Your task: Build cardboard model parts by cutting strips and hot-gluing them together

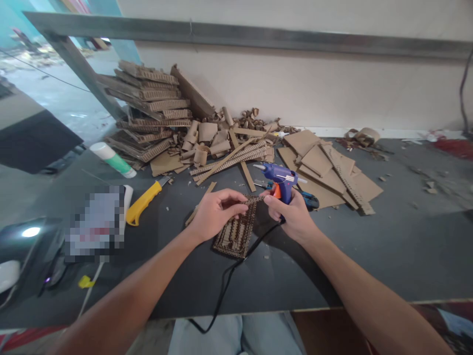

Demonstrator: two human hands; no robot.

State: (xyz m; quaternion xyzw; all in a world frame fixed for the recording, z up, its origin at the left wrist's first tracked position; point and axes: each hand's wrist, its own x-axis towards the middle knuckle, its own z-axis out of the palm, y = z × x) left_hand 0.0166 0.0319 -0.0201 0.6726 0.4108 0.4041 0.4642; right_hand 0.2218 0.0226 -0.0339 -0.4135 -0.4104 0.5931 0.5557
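My right hand [291,209] is closed around a blue hot glue gun [281,176] with an orange trigger; its nozzle points left. The thumb and index finger of that hand also meet the end of a thin corrugated cardboard strip [254,198]. On the strip's other side my left hand [221,212] pinches with thumb and fingers, which partly hide it. Below the strip lies a small rectangular cardboard panel [236,236] with rows of corrugated strips on its face, tilted on the table. Whether strip and panel are joined I cannot tell. A black cord [225,276] runs from the gun past the panel.
Stacked cardboard panels [155,106] stand at the back left, beside rolled scraps [209,138] and loose strips [232,160]. Flat cardboard sheets [325,165] lie back right. A yellow-handled cutter [144,202], a white-green tube [113,160] and a blurred-out device [96,224] are on the left.
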